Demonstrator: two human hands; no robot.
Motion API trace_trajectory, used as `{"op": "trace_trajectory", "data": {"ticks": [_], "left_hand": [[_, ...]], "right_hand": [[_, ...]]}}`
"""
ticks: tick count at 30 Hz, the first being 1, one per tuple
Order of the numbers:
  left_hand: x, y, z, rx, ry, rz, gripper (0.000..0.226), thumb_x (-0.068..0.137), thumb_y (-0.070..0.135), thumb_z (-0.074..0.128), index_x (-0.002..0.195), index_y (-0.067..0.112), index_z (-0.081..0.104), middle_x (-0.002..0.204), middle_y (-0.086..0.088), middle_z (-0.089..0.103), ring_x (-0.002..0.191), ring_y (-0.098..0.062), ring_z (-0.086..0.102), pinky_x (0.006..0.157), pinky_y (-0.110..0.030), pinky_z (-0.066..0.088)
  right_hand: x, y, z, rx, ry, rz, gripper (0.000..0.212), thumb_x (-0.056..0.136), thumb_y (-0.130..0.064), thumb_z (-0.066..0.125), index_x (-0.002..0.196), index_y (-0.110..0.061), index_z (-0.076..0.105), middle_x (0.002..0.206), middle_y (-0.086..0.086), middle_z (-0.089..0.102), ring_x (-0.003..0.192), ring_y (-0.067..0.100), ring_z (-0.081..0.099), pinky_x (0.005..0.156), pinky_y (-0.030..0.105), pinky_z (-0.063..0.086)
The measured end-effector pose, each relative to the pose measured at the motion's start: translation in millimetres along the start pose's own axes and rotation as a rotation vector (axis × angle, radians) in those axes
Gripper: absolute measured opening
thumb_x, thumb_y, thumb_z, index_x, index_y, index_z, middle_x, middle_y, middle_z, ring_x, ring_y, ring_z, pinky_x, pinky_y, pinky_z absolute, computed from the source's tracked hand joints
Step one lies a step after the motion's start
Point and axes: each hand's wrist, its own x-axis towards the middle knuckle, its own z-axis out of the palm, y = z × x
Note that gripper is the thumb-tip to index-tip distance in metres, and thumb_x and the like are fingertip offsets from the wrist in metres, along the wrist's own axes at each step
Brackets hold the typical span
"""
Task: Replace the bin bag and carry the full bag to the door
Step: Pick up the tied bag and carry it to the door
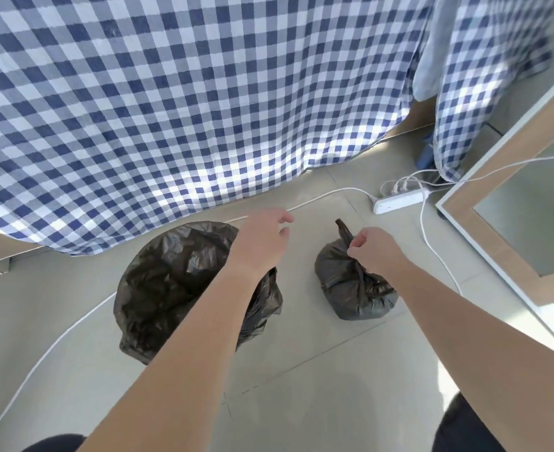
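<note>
Right of centre on the pale tiled floor [318,370], a person's right hand [376,249] curls its fingers tight on the knotted neck of a full bag [353,288], a small, crinkled bundle of black plastic. The left hand [262,243] hovers just left of it, fingers loose and slightly apart, holding nothing. Its forearm crosses a bin [171,282] whose body is wholly hidden under a glossy, wrinkled black liner draped over the rim. A blue-and-white checked cloth [203,93] hangs along the far side, concealing whatever it covers. A white cable [73,324] crosses the floor from the near left, passes behind the bin and reaches a white power strip [399,200] at the far right; any marking on the strip is too small to read. A wood-framed mirror [477,230] is cut off by the right edge.
</note>
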Motion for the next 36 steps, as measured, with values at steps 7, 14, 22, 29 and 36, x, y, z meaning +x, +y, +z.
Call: {"op": "trace_trajectory", "data": {"ticks": [7, 14, 22, 29, 36], "left_hand": [[59.2, 25.1, 91.7, 0.074, -0.263, 0.107, 0.031, 0.103, 0.009, 0.056, 0.127, 0.023, 0.07, 0.138, 0.0, 0.064, 0.128, -0.021, 0.058, 0.107, -0.034, 0.043], [84.3, 25.6, 161.4, 0.219, -0.514, 0.192, 0.073, 0.095, -0.003, 0.055, 0.152, 0.041, 0.05, 0.165, 0.0, 0.033, 0.145, -0.031, 0.042, 0.115, -0.049, 0.042], [87.6, 35.7, 205.6, 0.43, -0.634, 0.287, 0.061, 0.099, 0.006, 0.054, 0.149, 0.041, 0.055, 0.154, -0.004, 0.04, 0.137, -0.036, 0.038, 0.11, -0.044, 0.042], [79.0, 21.2, 215.2, 0.53, -0.46, 0.364, 0.021, 0.082, 0.034, 0.084, 0.103, 0.035, 0.078, 0.132, 0.004, 0.055, 0.128, -0.033, 0.041, 0.103, -0.042, 0.033], [76.6, 4.4, 205.7, 0.363, -0.541, 0.357, 0.018, 0.095, 0.038, 0.069, 0.107, 0.031, 0.058, 0.109, 0.007, 0.069, 0.112, -0.023, 0.063, 0.11, -0.04, 0.023]], "right_hand": [[-1.5, 60.4, 1.6, -0.083, 0.062, 0.079, 0.019, 0.085, -0.02, 0.072, 0.102, -0.015, 0.066, 0.108, 0.006, 0.063, 0.106, 0.031, 0.062, 0.092, 0.038, 0.05], [-3.6, 81.9, 26.6, -0.123, 0.056, 0.102, 0.058, 0.084, -0.046, 0.074, 0.132, -0.019, 0.054, 0.128, 0.004, 0.058, 0.12, 0.031, 0.054, 0.093, 0.046, 0.052], [-4.8, 113.9, 46.2, -0.165, 0.028, 0.191, 0.081, 0.083, -0.055, 0.074, 0.15, -0.025, 0.04, 0.142, 0.003, 0.053, 0.131, 0.033, 0.05, 0.093, 0.046, 0.052], [-15.0, 128.3, 68.8, -0.272, 0.076, 0.204, 0.04, 0.095, -0.044, 0.067, 0.133, -0.034, 0.062, 0.128, -0.001, 0.058, 0.125, 0.028, 0.05, 0.094, 0.044, 0.048], [-11.6, 131.1, 55.9, -0.075, 0.187, 0.126, 0.017, 0.098, -0.016, 0.054, 0.099, -0.022, 0.07, 0.096, 0.002, 0.068, 0.092, 0.032, 0.065, 0.075, 0.039, 0.052]]}}
